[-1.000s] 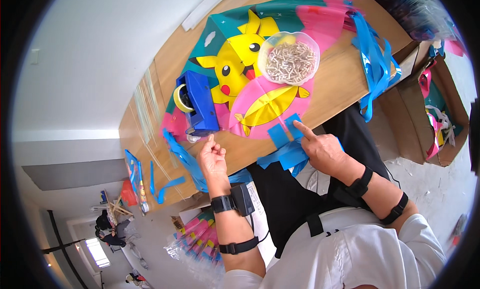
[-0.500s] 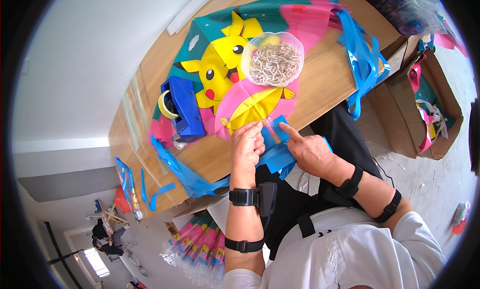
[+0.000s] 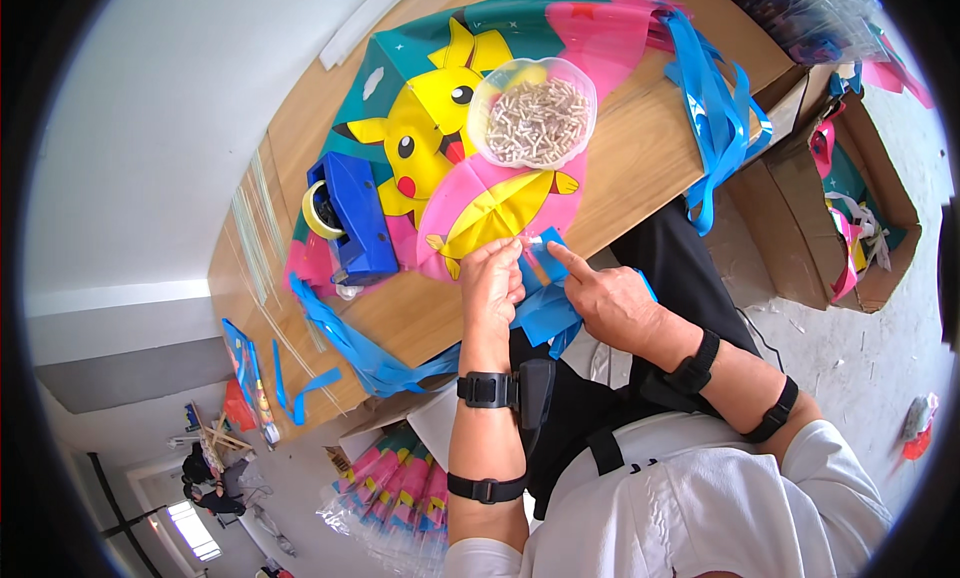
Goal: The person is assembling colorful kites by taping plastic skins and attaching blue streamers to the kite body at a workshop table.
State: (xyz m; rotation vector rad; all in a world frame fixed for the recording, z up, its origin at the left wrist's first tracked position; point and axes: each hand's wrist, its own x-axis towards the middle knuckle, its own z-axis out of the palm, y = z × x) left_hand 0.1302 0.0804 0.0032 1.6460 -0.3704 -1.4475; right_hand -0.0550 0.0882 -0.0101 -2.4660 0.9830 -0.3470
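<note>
A thin pink and green sheet printed with a yellow cartoon figure lies across the wooden table. At its near edge my left hand is closed in a pinch; what its fingertips hold is too small to make out. My right hand grips a folded blue ribbon, its index finger stretched along the upper part. Both hands' fingertips are close together, with a small clear, shiny piece between them. On the sheet stands a clear plastic bowl full of short, pale, tube-like pieces.
A blue tape dispenser stands left of the bowl. Blue ribbons hang over the table edge at right and lie at left. An open cardboard box sits at right. Bagged printed sheets lie below the table.
The whole view has shifted slightly, so table and things appear a little further left and up. Both hands keep nearly the same pose at the blue ribbon.
</note>
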